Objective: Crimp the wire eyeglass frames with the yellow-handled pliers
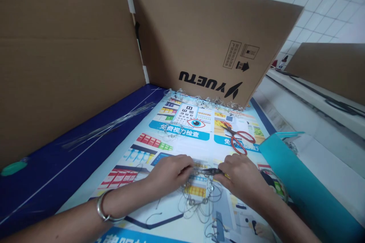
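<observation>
My left hand [179, 168] is closed in a pinch on one end of a beaded wire strand [191, 201], whose clear beads and loose thin wires hang in a loop over the printed sheet. My right hand [238, 171] is wrapped round a pair of dark-jawed pliers [210, 171]. The pliers' tips point left and meet the strand close to my left fingertips. Whether the jaws grip the wire is too small to tell. Just beyond my right hand lie red-handled scissors [238, 136], their blades parted.
A printed sheet [182, 148] covers the table. Clear beaded wire pieces [205, 100] lie along the tall cardboard panel [211, 38] at the back. Straight wires [114, 124] rest on the blue surface at left. A teal box [302, 174] stands at right.
</observation>
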A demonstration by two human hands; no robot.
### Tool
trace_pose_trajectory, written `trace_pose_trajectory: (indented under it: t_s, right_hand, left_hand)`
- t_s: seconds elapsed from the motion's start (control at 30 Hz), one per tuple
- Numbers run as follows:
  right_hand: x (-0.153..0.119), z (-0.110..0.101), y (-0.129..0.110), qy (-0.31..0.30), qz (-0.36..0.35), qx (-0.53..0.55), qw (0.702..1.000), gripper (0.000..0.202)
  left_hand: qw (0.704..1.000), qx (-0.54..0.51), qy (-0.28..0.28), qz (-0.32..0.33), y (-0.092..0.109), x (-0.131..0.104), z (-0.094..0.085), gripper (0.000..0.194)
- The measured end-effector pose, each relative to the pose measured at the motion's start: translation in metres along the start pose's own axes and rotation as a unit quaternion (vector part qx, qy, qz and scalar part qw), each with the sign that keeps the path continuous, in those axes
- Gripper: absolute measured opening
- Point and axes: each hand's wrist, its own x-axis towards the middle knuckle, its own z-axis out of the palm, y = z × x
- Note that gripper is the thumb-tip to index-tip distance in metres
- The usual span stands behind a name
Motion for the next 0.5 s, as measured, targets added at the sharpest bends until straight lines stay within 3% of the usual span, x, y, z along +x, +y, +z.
trace_pose_trajectory:
  t_s: [0.5]
  right_hand:
    - [-0.005, -0.008, -0.017, 0.004, 0.012, -0.049, 0.999, 0.017]
  left_hand:
    - [0.999, -0.043, -0.003, -0.014, 0.005, 0.001, -0.003, 0.014]
